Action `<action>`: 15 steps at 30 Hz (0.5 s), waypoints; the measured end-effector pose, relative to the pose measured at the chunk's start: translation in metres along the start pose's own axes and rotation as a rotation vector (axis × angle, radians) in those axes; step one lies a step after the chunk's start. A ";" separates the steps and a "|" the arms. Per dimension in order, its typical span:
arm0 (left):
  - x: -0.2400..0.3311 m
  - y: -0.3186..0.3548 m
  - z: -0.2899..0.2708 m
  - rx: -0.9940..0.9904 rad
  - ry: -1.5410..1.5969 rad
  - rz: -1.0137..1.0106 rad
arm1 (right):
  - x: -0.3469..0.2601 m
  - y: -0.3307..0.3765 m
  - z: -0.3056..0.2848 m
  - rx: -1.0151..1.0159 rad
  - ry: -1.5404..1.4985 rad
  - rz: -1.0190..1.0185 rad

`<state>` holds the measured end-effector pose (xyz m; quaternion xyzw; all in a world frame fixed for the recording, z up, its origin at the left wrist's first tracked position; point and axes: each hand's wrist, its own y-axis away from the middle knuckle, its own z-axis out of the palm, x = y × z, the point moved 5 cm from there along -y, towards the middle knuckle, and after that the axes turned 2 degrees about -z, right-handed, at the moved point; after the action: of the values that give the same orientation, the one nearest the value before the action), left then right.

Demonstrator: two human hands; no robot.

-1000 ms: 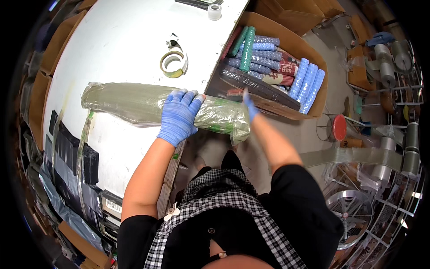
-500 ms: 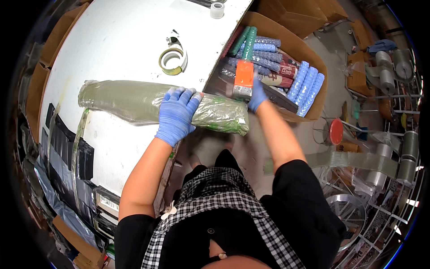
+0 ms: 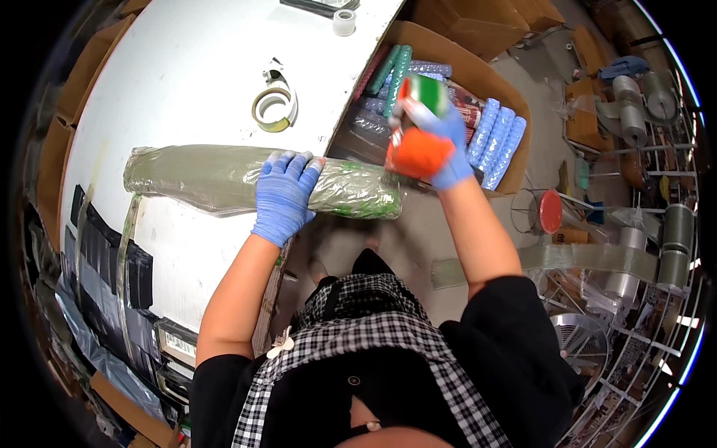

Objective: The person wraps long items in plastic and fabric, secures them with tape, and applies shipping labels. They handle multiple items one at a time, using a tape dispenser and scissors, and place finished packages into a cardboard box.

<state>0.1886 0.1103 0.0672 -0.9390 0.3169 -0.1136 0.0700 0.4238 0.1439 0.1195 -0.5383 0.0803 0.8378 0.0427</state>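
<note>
The blue-gloved left hand is lying open across a long grey-green plastic-wrapped bundle, which is resting on the white tabletop and projecting past its edge. The blue-gloved right hand is gripping a motion-blurred orange-and-green handheld tool, overlapping an open brown cardboard box containing blue bubble-wrapped rolls.

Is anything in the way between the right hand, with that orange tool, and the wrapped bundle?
Nothing visible stands between the right hand, holding the orange tool, and the bundle at its right end. The left hand lies on it, farther left.
</note>
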 end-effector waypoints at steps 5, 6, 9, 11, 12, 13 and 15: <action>-0.004 -0.001 0.003 0.030 -0.006 -0.043 | 0.046 -0.065 -0.022 -0.155 -0.231 0.155; -0.003 -0.003 0.000 0.017 0.009 -0.054 | 0.046 -0.071 -0.027 -0.168 -0.307 0.225; -0.002 -0.012 0.000 0.005 -0.004 -0.056 | 0.077 -0.114 -0.047 -0.087 -0.349 0.613; -0.004 -0.012 0.006 0.007 -0.008 -0.071 | 0.091 -0.125 -0.047 0.034 -0.360 0.613; -0.005 -0.013 0.008 -0.011 -0.014 -0.080 | 0.096 -0.127 -0.049 0.101 -0.364 0.617; -0.005 -0.015 0.007 -0.010 -0.018 -0.098 | 0.095 -0.131 -0.049 0.056 -0.365 0.605; -0.006 -0.019 0.006 -0.006 -0.025 -0.135 | 0.086 -0.142 -0.047 -0.034 -0.366 0.578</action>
<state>0.1963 0.1290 0.0646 -0.9598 0.2523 -0.1051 0.0634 0.4524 0.2737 0.0094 -0.3349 0.2067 0.8992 -0.1914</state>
